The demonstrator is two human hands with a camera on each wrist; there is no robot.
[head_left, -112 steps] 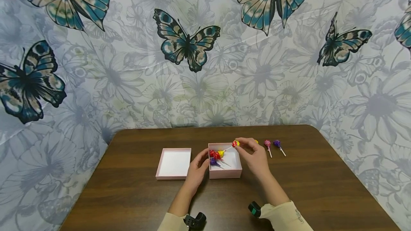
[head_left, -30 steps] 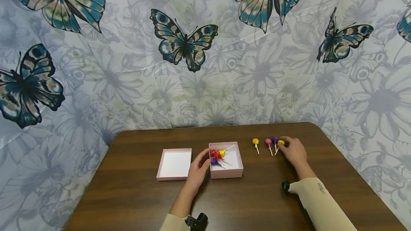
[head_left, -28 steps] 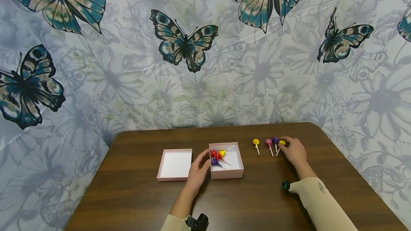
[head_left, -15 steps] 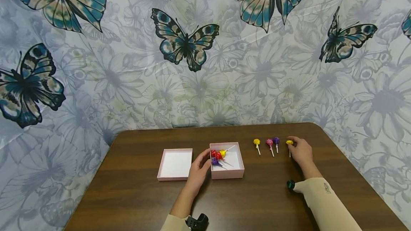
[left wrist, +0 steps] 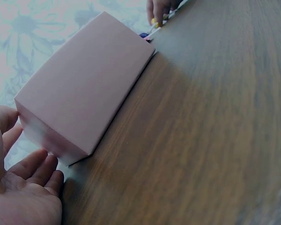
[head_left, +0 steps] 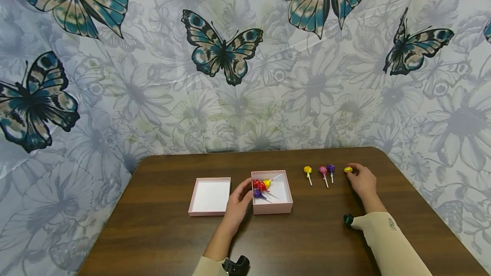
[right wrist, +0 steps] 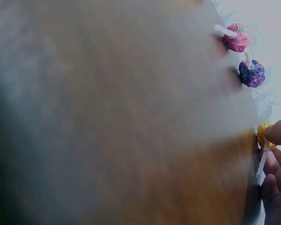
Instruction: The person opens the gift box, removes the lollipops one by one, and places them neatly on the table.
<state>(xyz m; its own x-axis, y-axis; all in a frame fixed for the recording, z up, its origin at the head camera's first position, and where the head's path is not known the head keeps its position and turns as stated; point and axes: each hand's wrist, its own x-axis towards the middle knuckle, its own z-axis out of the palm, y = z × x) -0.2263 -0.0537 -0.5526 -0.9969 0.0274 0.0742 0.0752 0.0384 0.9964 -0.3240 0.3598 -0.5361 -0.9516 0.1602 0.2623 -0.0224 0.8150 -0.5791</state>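
Note:
In the head view my left hand (head_left: 237, 203) rests with its fingers against the left side of the pink open box (head_left: 273, 208); the left wrist view shows fingertips (left wrist: 51, 161) touching the box's end. Inside the box lie red lollipops (head_left: 258, 185), a yellow one (head_left: 267, 183) and a purple one (head_left: 258, 193). To the right, my right hand (head_left: 363, 182) pinches a yellow lollipop (right wrist: 264, 134) at its head, low over the table, stick downward. Left of it lie a purple lollipop (head_left: 331, 168), a pink lollipop (head_left: 323, 169) and another yellow lollipop (head_left: 307, 170).
A shallow pink-edged lid (head_left: 209, 197), white inside, lies left of the box. Everything stands on a brown wooden table (head_left: 291, 242). Behind it hangs a floral cloth (head_left: 261, 110) with butterflies.
From above the box, my right hand has moved right with a lollipop, then shifted it farther from the purple one. The purple lollipop's stick has turned straighter. My left hand stays at the box.

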